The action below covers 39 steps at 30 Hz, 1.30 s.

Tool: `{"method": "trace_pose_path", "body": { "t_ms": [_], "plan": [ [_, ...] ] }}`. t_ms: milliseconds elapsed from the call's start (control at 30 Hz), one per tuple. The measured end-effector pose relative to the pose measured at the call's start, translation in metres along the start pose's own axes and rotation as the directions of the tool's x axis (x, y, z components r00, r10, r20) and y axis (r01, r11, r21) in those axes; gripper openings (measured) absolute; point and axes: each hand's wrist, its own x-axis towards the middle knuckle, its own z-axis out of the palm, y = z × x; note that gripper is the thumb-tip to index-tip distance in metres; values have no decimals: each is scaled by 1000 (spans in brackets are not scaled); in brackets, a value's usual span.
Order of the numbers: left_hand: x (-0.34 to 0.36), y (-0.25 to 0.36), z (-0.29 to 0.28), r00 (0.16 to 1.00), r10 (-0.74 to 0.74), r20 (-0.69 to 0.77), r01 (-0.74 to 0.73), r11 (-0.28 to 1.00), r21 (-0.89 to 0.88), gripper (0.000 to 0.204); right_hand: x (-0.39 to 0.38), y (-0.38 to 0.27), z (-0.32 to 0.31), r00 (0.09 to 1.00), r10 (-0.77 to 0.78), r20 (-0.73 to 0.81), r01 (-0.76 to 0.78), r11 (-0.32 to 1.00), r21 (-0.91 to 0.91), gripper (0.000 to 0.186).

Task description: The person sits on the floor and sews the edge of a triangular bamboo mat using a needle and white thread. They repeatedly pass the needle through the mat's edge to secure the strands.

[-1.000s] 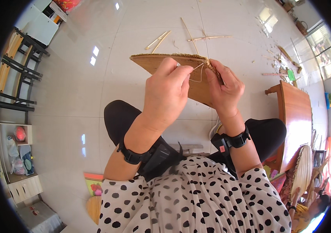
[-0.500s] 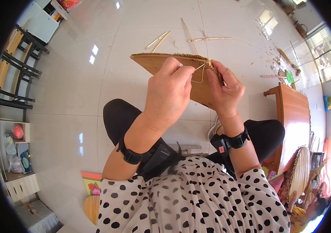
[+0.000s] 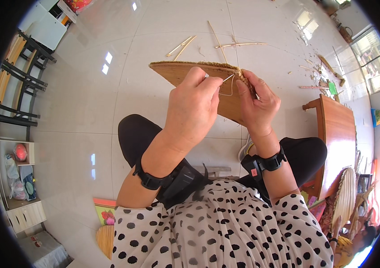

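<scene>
A flat brown panel (image 3: pixel 176 73) with a rough, braided-looking rim is raised in front of me above the floor. My right hand (image 3: pixel 261 100) pinches its right corner, thumb on the near side and fingers round the rim. In my left hand (image 3: pixel 193 100), closed at the panel's near face, is a thin metal needle (image 3: pixel 228 78). Its visible end points right, toward the rim beside my right thumb. A fine pale thread (image 3: pixel 232 93) loops below the needle, between the two hands. Whether the needle's tip has entered the rim, I cannot tell.
Several pale stalks (image 3: pixel 243 44) lie on the tiled floor beyond the panel, with scattered scraps (image 3: pixel 321 80) farther right. A wooden table (image 3: pixel 339 134) stands at right, near a ribbed round mat (image 3: pixel 345 194). Shelves (image 3: pixel 18 178) and a black-framed rack (image 3: pixel 20 76) line the left.
Almost nothing differs. My left hand has shifted very slightly left with the needle, and my right hand keeps its grip on the panel's corner.
</scene>
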Motion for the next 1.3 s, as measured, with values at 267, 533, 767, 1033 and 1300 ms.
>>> {"method": "trace_pose_path", "body": {
  "t_ms": [267, 533, 767, 1033, 1300],
  "plan": [
    [0, 1, 0, 1000, -4, 19, 4, 1000, 19, 16, -2, -1, -2, 1000, 6, 13, -7, 1000, 15, 22],
    [1, -6, -9, 997, 55, 56, -55, 998, 14, 16, -6, -4, -1, 1000, -23, 18, 21, 996, 82, 23],
    [-6, -14, -7, 995, 87, 52, -89, 996, 25, 18, -8, -2, 1, 996, -90, 16, 86, 985, 148, 25],
    [-9, -4, -3, 998, 59, 37, -59, 998, 11, 15, -14, -1, 3, 988, -154, -12, 154, 978, 143, 26],
    [-9, -3, -5, 997, 41, 61, -39, 999, -33, 14, -13, -2, 3, 988, -151, -24, 152, 974, 166, 27]
  ]
}}
